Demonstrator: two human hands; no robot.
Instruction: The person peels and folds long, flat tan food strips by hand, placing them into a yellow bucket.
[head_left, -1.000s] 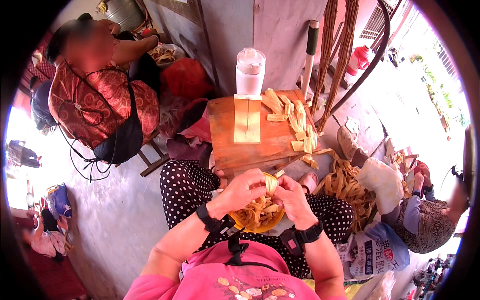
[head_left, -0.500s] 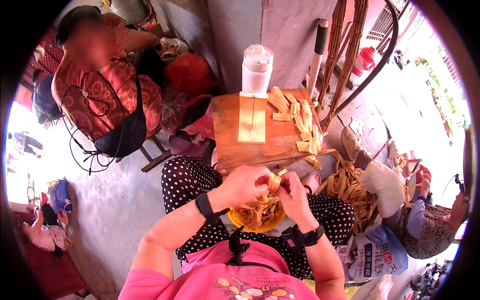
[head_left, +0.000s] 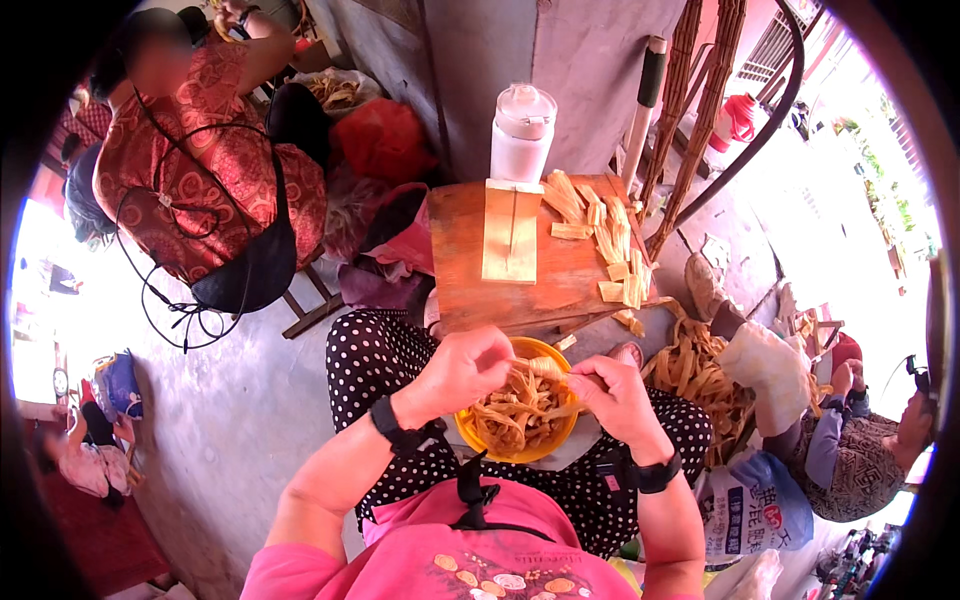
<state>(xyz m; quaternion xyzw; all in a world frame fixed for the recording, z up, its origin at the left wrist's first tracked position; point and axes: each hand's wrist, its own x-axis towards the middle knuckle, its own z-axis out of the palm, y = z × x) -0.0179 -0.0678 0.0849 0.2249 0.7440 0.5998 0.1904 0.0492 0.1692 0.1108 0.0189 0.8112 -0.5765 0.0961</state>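
My left hand (head_left: 468, 365) and my right hand (head_left: 610, 390) are closed on a pale tan dried strip (head_left: 540, 368), stretched between them. Beneath it is a yellow bowl (head_left: 476, 432) of shredded brown strips, between my knees in dotted trousers. Beyond my hands stands a low wooden table (head_left: 458, 250). On it lie a pale board with a slot or line down it (head_left: 508, 245) and several short folded strips (head_left: 605, 240); a white lidded cup (head_left: 518, 135) stands at its back.
A person in red (head_left: 200, 200) sits on a stool at left; another person (head_left: 840, 460) works at right beside a heap of strips (head_left: 700, 380) and a printed sack (head_left: 750, 505). Canes and a pole (head_left: 675, 110) lean behind the table, near a red flask (head_left: 732, 125).
My hands have moved apart, drawing the bunched strip out lengthwise over the bowl. The person at left has raised an arm.
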